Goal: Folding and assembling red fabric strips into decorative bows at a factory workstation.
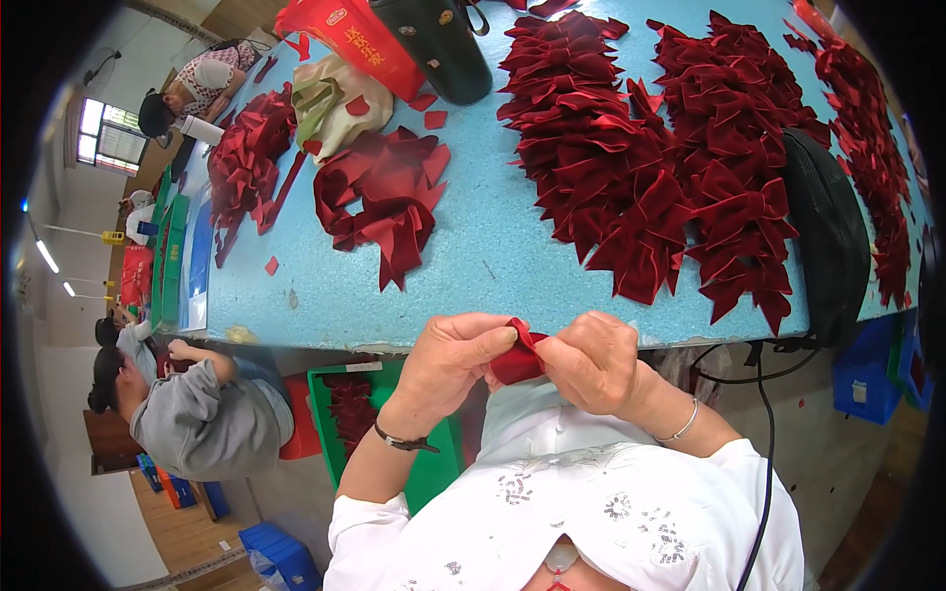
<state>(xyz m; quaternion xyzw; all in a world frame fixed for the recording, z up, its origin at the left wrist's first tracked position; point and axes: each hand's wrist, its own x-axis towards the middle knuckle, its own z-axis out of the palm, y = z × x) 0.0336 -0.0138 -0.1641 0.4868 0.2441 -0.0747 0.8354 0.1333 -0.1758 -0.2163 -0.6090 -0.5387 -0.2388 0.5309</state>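
Just off the front edge of the blue table (473,295), a small piece of dark red velvet ribbon (517,364) is pinched between my two hands. My left hand (455,357) grips its left side, thumb on top. On its other side, my right hand (594,362) has its fingers curled in and closed on the ribbon. Loose strips of the same red ribbon (394,212) lie on the table beyond my left hand. Long rows of red velvet bows (601,167) are heaped farther back, to the right of the middle.
A dark tumbler (439,49), a red bag (350,44) and a pale cloth (340,98) stand at the back. A black bag (828,236) with a cable hangs at the table's right. The green crate (448,453) sits left below me. A co-worker in grey (207,414) sits at the left.
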